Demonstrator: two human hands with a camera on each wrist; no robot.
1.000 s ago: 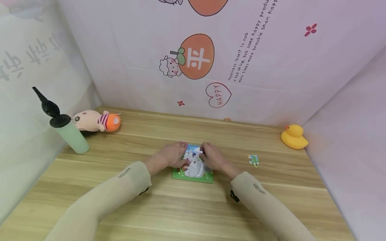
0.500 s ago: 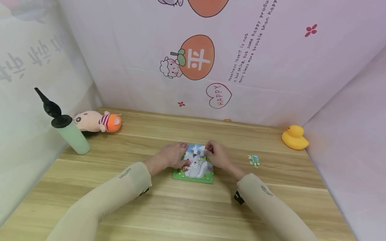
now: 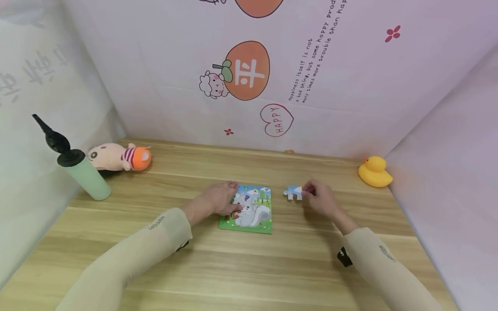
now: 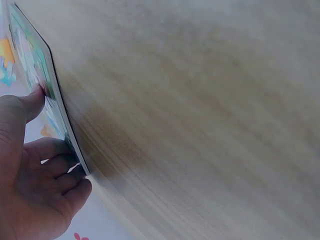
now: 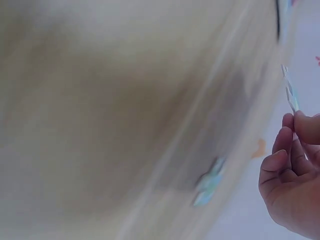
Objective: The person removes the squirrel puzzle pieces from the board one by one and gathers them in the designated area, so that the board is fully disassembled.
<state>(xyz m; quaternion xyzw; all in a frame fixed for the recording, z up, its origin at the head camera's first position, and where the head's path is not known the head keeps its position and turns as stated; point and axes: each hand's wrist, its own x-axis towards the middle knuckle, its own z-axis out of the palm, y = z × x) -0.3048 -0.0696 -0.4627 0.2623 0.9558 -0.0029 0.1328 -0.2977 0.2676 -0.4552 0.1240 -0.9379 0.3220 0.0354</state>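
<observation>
A jigsaw puzzle board (image 3: pixel 254 218) with a grey squirrel picture lies flat on the table. My left hand (image 3: pixel 217 199) holds it at its left side, the thumb on the picture and the other fingers along the edge; the left wrist view shows these fingers bent. To the right of the board, my right hand (image 3: pixel 322 202) pinches a blue-and-white jigsaw section (image 3: pixel 294 192) between thumb and fingertips, above the table. Another small jigsaw section (image 5: pixel 210 182) lies on the table in the right wrist view; the right hand hides it from the head view.
A green bottle (image 3: pixel 89 179) with a black top stands at the left, beside a plush toy (image 3: pixel 116 157). A yellow rubber duck (image 3: pixel 375 172) sits at the back right. Printed cloth walls (image 3: pixel 330 134) enclose the wooden table (image 3: pixel 218 268) at the back and sides.
My right hand has lifted the blue-and-white jigsaw section off the top of the board and carried it to the right. My left hand stays on the board.
</observation>
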